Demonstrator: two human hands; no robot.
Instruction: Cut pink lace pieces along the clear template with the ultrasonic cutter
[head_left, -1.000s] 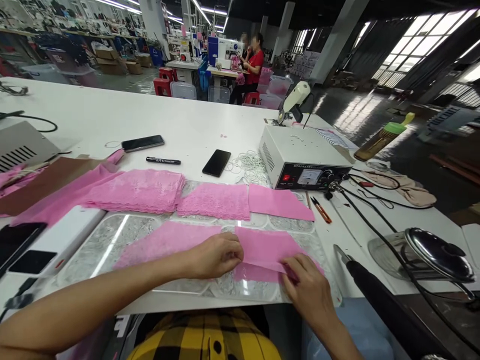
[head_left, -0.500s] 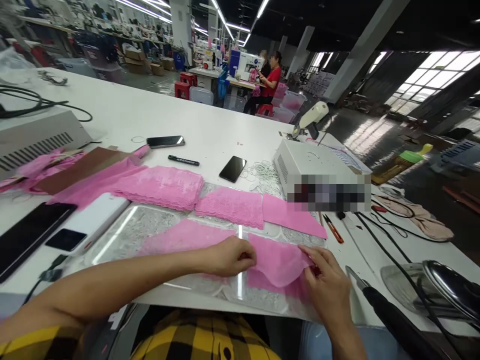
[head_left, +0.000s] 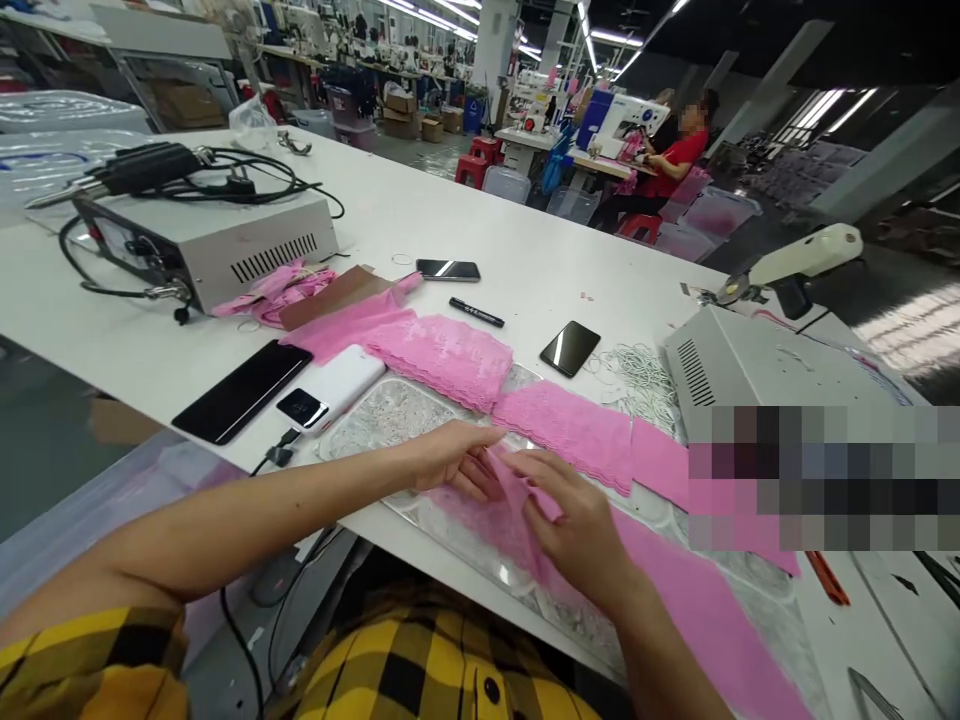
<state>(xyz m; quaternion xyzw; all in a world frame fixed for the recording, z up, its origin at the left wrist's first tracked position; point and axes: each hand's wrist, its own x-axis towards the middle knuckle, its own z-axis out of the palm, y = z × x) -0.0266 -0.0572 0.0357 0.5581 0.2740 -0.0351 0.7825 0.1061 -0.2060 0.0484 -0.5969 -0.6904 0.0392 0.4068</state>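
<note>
Between my two hands a thin, sheer pink fabric piece (head_left: 517, 500) is lifted in a fold above the clear patterned mat. My left hand (head_left: 459, 462) pinches its upper left edge, thumb over curled fingers. Close beside it, my right hand (head_left: 574, 515) holds the same fold between thumb and fingers. Another pink fabric panel (head_left: 697, 590) lies flat on the mat under and beyond my right wrist. Just behind my hands lie a lace-edged pink stack (head_left: 442, 360), a second scalloped pink stack (head_left: 566, 430) and a plain pink stack (head_left: 660, 460).
Left stand a grey machine box (head_left: 262, 250), a large black phone (head_left: 244, 390) and a white power bank (head_left: 349, 385). Behind are a marker (head_left: 476, 312), a phone (head_left: 570, 348) and tangled elastic cord (head_left: 637, 385). Orange-handled snips (head_left: 827, 578) lie right. A co-worker in red (head_left: 679, 160) sits far back.
My view has swung left. My right hand has moved left from the fabric's right end to beside my left hand, and the sheer fabric is now raised in a fold between them.
</note>
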